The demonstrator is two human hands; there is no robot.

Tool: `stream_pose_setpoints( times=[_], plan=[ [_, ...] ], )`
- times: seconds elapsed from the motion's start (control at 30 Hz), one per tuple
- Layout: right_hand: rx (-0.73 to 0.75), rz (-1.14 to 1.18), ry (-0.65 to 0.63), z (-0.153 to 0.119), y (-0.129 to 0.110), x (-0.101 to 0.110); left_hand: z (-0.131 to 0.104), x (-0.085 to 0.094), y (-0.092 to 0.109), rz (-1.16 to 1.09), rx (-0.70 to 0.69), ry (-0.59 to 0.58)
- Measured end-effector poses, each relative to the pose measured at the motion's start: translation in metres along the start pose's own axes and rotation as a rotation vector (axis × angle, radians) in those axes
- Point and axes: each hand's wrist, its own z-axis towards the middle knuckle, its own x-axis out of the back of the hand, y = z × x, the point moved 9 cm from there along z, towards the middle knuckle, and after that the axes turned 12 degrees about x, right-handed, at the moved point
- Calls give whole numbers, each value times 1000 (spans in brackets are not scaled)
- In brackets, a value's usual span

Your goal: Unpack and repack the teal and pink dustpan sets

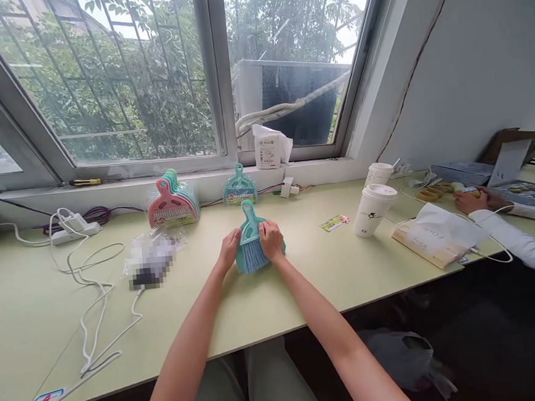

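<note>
A person's left hand (229,248) and right hand (271,240) grip opposite sides of a green dustpan-and-brush set (250,229) at the center of the tabletop (258,315), blue bristles pointing down; whether its lower edge touches the surface is hard to tell. To the right, a printed card (335,222) lies near a lidded white cup (374,214). Behind, a pink-fronted stack of sets (173,208) and a matching green set (239,187) stand below the window (215,75).
</note>
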Motion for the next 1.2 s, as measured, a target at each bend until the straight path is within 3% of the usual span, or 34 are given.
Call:
stream_pose_setpoints(
  times=[0.17, 0.4, 0.53, 0.6, 0.67, 0.77, 0.83, 0.97, 1.03, 1.2],
  plan=[
    [-14, -32, 73, -1, 1, 11, 1, 1, 11, 226, -38, 4],
    [117, -188, 104, 4, -13, 21, -10, 5, 28, 732, 90, 162],
    [188, -197, 144, 3, -16, 33, -11, 7, 33, 842, 104, 178],
    [185, -195, 176, 1, -11, 44, -7, 28, 23, 840, 201, 245],
    [135, -202, 226, 0, -1, 58, -3, 61, 10, 813, 316, 367],
    [47, -233, 229, 2, 17, 66, 1, 98, -4, 734, 362, 469],
    [-13, -287, 164, 5, 31, 60, 3, 104, -16, 724, 403, 430],
    [-224, -423, 21, 0, 69, 44, 5, 83, -39, 900, 474, 224],
    [-315, -452, -49, -6, 85, 36, 5, 76, -45, 980, 465, 178],
    [-376, -472, -261, -15, 98, 16, 7, 71, -51, 952, 434, 103]
  ],
)
